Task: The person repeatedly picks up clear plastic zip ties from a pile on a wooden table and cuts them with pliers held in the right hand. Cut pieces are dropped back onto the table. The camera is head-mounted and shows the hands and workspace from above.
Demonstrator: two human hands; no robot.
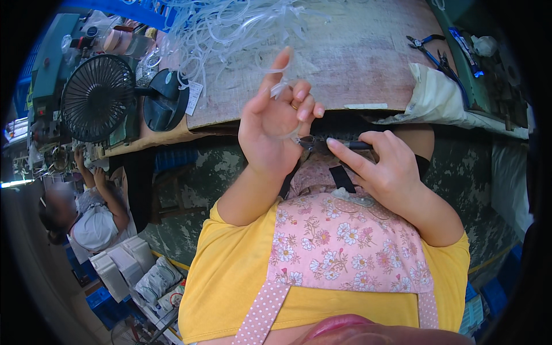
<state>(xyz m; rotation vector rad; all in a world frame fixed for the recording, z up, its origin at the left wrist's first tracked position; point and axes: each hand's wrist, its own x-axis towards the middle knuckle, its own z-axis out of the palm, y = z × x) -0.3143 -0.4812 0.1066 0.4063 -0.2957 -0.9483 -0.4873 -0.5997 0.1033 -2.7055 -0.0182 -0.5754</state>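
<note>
My left hand [275, 123] is raised at the table's near edge, its index finger pointing up and its other fingers curled around a thin translucent plastic piece [280, 88]. A strand of that piece loops by the index finger and another crosses the palm. My right hand [386, 167] grips a small hand tool with dark handles [359, 145]. The tool's metal end [307, 140] meets the strand beside my left palm; its exact kind is hard to make out. Beyond my left hand, a tangled pile of translucent plastic strands [230, 31] lies on the wooden table [351, 63].
A black fan [99, 98] stands at the table's left. Blue-handled pliers [428, 49] and a white bag [431, 95] lie on the right. A blue basket [138, 11] is at the far left. Another person [95, 221] works at the left, near white boxes [123, 261].
</note>
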